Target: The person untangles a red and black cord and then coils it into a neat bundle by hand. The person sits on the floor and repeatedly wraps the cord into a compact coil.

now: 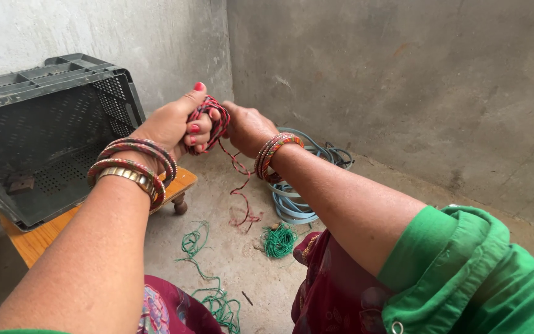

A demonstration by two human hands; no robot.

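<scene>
Left hand (177, 124): fingers curled shut in a fist around a small bundle of twisted red cord (212, 120), thumb raised on the far side, nails painted red. The cord is thin and braided, red flecked with darker strands; it is wound in several loops across the fist.

Right hand (248, 127): just right of the left hand and touching the cord bundle. Its fingers are turned away from the camera; whether they grip the cord cannot be told.

A loose tail of the red cord drops from between the hands and ends in a slack tangle on the concrete floor (236, 260). Both wrists carry stacked bangles, red and multicoloured, with one gold-toned band on the left wrist.

Surroundings: a dark grey perforated plastic crate (44, 136) lies tipped on its side at the left, resting on a low wooden stool (177, 185) with a turned leg. A small wound bundle of green cord (278, 240) lies on the floor near centre; a looser green strand (208, 291) trails nearer the camera. A coil of flat, pale blue strapping (295, 201) sits below the right forearm. Walls are rough grey plaster. The right sleeve is green cloth.
</scene>
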